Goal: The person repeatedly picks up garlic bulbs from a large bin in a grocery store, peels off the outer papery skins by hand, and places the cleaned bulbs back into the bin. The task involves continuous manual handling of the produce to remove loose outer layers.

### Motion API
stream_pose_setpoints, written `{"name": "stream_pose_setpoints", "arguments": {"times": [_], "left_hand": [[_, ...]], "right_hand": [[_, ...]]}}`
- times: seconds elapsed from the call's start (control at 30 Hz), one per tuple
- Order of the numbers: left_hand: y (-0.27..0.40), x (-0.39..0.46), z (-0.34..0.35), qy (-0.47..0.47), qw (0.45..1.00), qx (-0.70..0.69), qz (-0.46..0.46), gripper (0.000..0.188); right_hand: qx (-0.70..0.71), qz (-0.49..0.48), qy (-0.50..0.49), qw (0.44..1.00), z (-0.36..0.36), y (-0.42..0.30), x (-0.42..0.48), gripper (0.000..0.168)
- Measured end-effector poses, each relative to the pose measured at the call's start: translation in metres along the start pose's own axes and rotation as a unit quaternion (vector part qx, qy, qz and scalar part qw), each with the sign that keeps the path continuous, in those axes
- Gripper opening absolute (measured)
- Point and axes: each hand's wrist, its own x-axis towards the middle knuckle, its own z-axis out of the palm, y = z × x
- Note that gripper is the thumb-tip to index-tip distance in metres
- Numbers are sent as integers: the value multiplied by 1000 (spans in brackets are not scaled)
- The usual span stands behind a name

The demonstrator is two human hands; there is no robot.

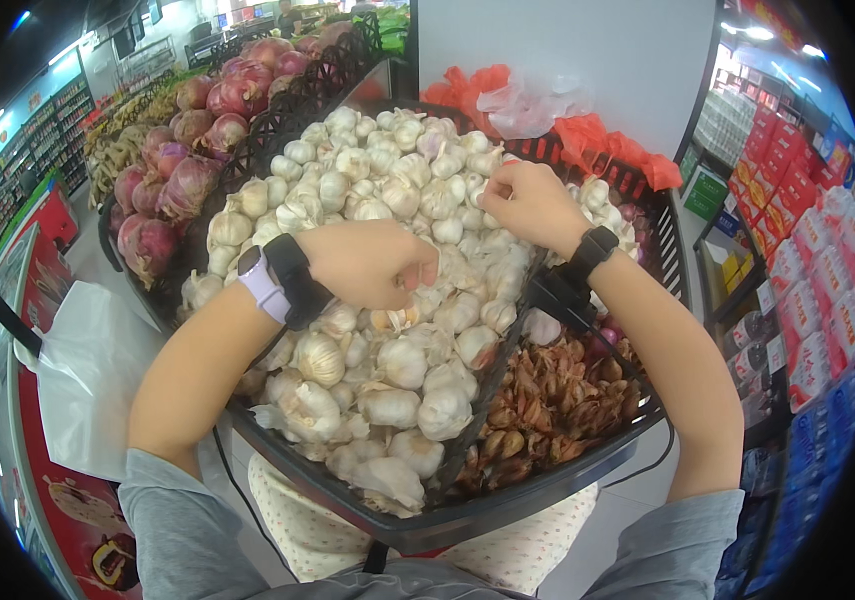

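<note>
A heap of white garlic bulbs (pixel 405 360) fills the main part of a black plastic display crate (pixel 405 529) in front of me. Over the middle of the heap is my left hand (pixel 367 262), its fingers curled down; whether anything is inside them is hidden. My right hand (pixel 536 202) reaches farther, over the back right of the garlic, thumb and fingertips drawn together. Something pale shows at those fingertips, but I cannot tell whether it is gripped or lies behind them. Below my right forearm, brown shallots (pixel 547 397) lie behind a black divider (pixel 472 427).
Red onions (pixel 240 86) are piled in a crate at the left. Red plastic bags (pixel 615 146) and a clear bag (pixel 536 105) lie along the back rim. A white plastic bag (pixel 90 382) hangs by my left forearm. Stocked shelves (pixel 765 300) stand to the right.
</note>
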Motion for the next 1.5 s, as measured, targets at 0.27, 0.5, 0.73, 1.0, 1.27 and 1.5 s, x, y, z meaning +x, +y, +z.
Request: {"name": "stream_pose_setpoints", "arguments": {"times": [0.27,0.5,0.73,1.0,1.27,1.5], "left_hand": [[-5,3,19,-10,990,116,77,32],[0,2,23,-19,983,158,90,33],[-2,2,22,-74,983,154,61,29],[2,-2,4,-14,999,25,18,20],[-7,6,-6,166,966,-197,20,16],[-13,10,-14,296,867,-401,7,14]], "right_hand": [[21,-27,-20,999,9,-9,-5,20],[23,-35,-20,999,5,-20,-8,20],[37,-59,-3,998,3,-26,-10,19],[42,-54,-14,998,1,-27,-11,20],[87,-61,16,994,3,-21,-7,18],[137,-106,6,985,2,-32,-12,35]]}}
